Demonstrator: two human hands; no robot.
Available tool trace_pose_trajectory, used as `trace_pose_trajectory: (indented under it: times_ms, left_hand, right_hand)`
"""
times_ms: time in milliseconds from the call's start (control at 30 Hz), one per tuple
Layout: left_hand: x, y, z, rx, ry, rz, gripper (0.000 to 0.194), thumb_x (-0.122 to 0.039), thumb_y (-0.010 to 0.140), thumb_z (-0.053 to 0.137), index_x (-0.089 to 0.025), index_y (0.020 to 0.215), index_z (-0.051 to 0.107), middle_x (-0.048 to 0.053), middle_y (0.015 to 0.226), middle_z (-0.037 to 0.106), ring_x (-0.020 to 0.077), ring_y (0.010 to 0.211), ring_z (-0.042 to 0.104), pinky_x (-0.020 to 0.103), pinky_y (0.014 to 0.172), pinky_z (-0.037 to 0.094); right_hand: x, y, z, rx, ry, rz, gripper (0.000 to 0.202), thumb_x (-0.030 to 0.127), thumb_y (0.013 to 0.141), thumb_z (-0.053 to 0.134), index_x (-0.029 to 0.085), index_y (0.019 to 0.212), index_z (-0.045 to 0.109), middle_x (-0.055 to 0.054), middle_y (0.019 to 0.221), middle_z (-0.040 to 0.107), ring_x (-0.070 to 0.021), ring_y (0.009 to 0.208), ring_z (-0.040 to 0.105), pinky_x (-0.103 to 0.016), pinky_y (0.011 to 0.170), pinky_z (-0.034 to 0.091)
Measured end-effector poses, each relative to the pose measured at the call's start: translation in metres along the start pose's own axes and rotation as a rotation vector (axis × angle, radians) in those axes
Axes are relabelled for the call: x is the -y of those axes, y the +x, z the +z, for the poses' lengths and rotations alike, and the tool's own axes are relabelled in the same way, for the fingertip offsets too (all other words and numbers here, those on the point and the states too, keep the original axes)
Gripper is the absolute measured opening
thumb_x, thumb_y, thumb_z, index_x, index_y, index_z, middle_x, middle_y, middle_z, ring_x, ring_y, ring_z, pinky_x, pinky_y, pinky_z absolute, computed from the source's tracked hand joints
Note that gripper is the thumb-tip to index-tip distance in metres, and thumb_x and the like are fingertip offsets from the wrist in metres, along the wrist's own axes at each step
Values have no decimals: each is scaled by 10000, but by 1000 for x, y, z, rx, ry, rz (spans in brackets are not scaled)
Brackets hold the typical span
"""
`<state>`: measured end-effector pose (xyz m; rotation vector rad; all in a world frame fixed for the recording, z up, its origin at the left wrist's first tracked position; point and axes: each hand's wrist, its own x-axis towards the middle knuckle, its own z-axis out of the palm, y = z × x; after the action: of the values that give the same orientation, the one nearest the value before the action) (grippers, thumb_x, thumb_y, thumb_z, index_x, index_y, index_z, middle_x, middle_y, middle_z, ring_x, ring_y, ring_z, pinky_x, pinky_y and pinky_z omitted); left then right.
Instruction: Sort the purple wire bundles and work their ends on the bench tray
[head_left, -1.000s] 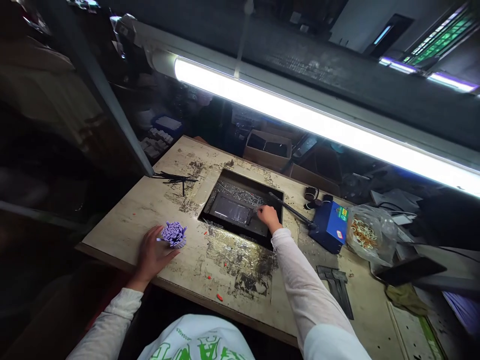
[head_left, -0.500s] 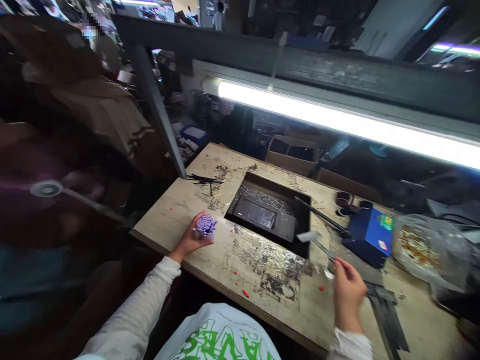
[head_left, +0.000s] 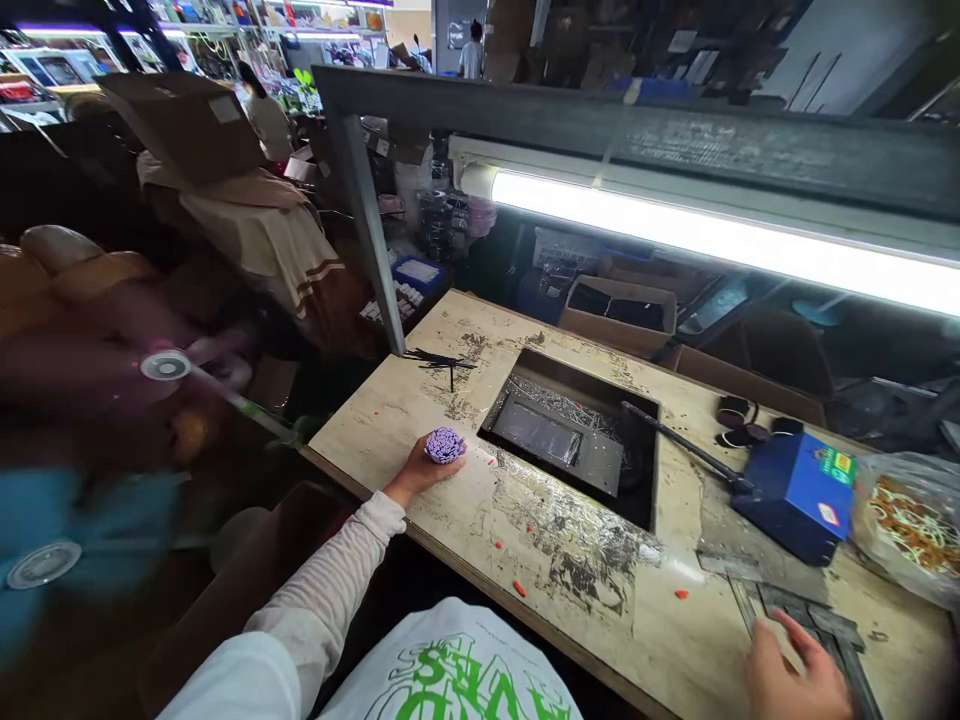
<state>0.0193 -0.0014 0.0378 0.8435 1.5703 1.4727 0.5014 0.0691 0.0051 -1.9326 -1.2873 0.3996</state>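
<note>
My left hand [head_left: 420, 474] is wrapped round a tight bundle of thin purple rods [head_left: 445, 446], whose ends face up toward me. It is over the left part of the table, just left of a sunken metal tray [head_left: 641, 500]. At the lower right, my right hand [head_left: 799, 670] is closed on a scraper [head_left: 731, 567] with a flat metal blade. The scraper's blade lies over or beside several dark flat metal bars [head_left: 814, 610]; whether it touches them I cannot tell. My palm hides the end of its handle.
A blue box [head_left: 795, 495] and a clear bag of orange and white pieces [head_left: 911, 525] stand at the right. Black strips [head_left: 439, 360] lie at the far left corner. Orange bits [head_left: 681, 594] dot the table. A lit tube lamp [head_left: 675, 220] hangs across, and a fan [head_left: 165, 366] spins at left.
My right hand has drawn the scraper back from beside the tray to the lower right, by the metal bars. The purple bundle now shows its ends more squarely and evenly. The view has shifted left.
</note>
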Motion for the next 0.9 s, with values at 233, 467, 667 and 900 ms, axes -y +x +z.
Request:
trace_pose_trajectory:
  times_ms: [233, 467, 667, 900]
  left_hand:
    - [-10, -5, 9, -27, -127, -18, 188, -267, 543, 781, -180, 670, 674, 56, 767, 694, 253, 845, 661, 398, 828, 502]
    - [-42, -22, 56, -112, -656, -105, 239, -248, 586, 755, -194, 762, 604, -5, 747, 648, 253, 976, 639, 349, 813, 470]
    - [-36, -24, 75, -199, -796, -87, 236, -255, 622, 738, -201, 804, 597, -10, 775, 663, 232, 990, 633, 340, 852, 461]
    - [-19, -20, 95, -102, -946, -189, 400, -307, 603, 795, -210, 938, 598, 28, 916, 686, 237, 1003, 625, 377, 896, 449]
  right_hand:
    - [106, -52, 85, 678, 359, -99, 485, 563, 693, 621, 194, 1007, 611, -106, 996, 639, -259, 899, 614, -410, 790, 519]
    - [211, -153, 158, 1054, 854, -70, 500, 683, 836, 408, 239, 1044, 501, -43, 985, 536, -171, 807, 577, -274, 564, 520]
    - [224, -170, 160, 864, 901, 63, 388, 599, 919, 298, 247, 955, 457, 39, 739, 444, -98, 513, 417, -203, 424, 366]
    - [216, -145, 165, 682, 777, 44, 270, 499, 870, 447, 232, 829, 441, 44, 693, 414, -116, 556, 388, -226, 491, 346]
